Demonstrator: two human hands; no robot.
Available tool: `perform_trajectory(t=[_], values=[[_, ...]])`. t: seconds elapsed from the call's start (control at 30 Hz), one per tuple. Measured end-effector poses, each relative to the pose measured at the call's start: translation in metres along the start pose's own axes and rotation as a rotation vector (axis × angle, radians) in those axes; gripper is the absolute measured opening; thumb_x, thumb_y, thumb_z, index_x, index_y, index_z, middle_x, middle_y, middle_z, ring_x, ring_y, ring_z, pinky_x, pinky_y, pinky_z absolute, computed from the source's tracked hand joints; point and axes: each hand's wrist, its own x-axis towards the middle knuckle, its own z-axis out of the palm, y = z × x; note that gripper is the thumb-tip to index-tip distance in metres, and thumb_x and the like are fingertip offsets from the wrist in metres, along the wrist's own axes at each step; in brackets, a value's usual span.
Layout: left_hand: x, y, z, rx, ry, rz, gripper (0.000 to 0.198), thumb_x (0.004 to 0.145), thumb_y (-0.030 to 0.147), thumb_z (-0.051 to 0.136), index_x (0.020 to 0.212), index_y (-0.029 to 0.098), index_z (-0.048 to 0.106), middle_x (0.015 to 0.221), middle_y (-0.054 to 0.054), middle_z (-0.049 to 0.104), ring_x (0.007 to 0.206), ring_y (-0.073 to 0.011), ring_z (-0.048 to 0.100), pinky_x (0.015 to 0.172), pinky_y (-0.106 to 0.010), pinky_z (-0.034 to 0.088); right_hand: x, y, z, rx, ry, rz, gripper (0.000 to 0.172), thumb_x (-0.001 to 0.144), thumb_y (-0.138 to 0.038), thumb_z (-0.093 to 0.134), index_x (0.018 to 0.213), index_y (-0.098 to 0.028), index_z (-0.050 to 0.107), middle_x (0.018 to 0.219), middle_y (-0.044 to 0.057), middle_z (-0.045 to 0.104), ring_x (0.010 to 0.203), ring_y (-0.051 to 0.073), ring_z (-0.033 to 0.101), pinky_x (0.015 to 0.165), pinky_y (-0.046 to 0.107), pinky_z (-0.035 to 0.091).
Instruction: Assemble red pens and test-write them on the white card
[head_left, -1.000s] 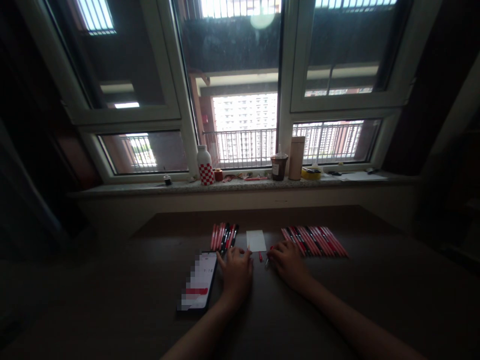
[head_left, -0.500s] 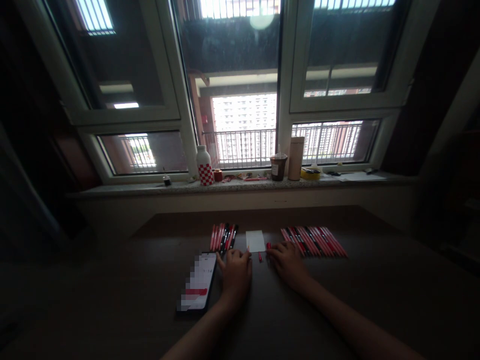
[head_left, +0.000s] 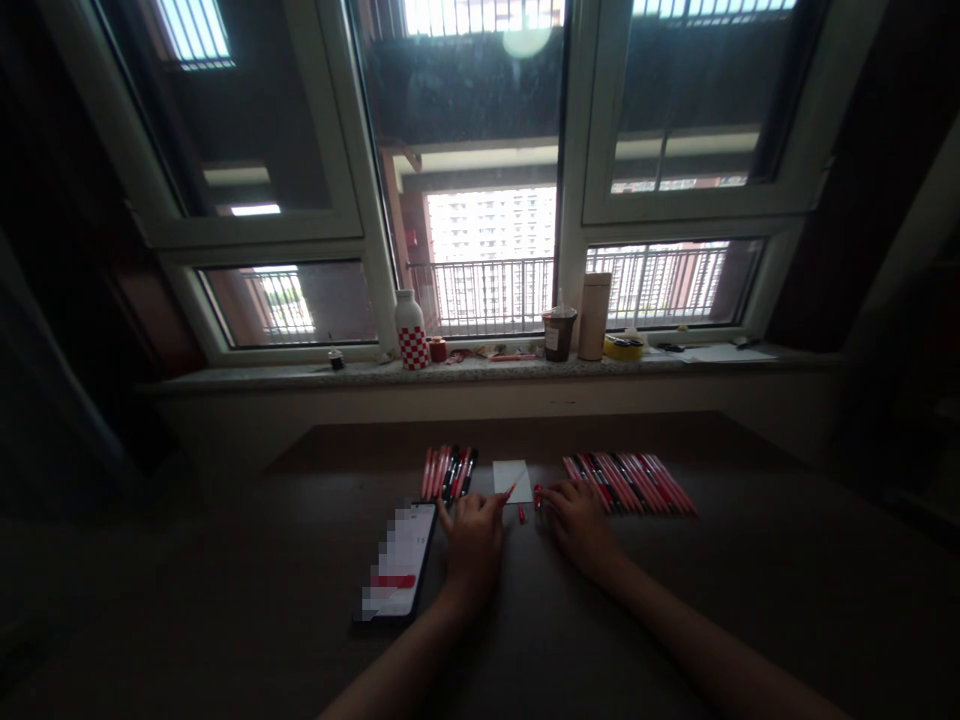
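My left hand (head_left: 478,540) is closed in a pinch on a thin pen refill (head_left: 513,490), red near the fingers. Its slender end slants up and right over a small white square of paper (head_left: 510,472). Fingers bent, my right hand (head_left: 579,520) pinches a red pen part (head_left: 538,492) at the paper's right edge; most of that part is hidden. Between the hands a short red pen piece (head_left: 522,514) lies on the table. A row of red and black pens (head_left: 448,474) is beyond my left hand, and a longer row of pens (head_left: 628,482) beyond my right.
A phone (head_left: 401,565) lies left of my left forearm on the dark table (head_left: 262,640). On the windowsill (head_left: 480,371) behind stand a checked bottle (head_left: 412,335), a drink cup (head_left: 557,335), a tall tan flask (head_left: 594,315) and a yellow tape roll (head_left: 622,348).
The refill in my left hand now points up and right across the paper, where before it barely showed at the fingertips. My right hand stays nearly in place with the red pen part.
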Motion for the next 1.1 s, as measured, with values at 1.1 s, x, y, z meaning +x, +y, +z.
perform_trajectory(t=[1.1], values=[[-0.0009,0.0005,0.0008,-0.053,-0.079,0.071,0.024,0.088,0.021,0.044,0.098,0.029,0.064,0.098,-0.001,0.061,0.104,-0.02,0.051,0.108,-0.059,0.009,-0.0015,-0.0086,-0.0087,0.009,0.044,-0.096,0.014,0.089,-0.027,0.055,0.09,-0.027,0.069,0.09,0.002,0.062,0.097,0.021,0.05,0.103,0.045,0.02]])
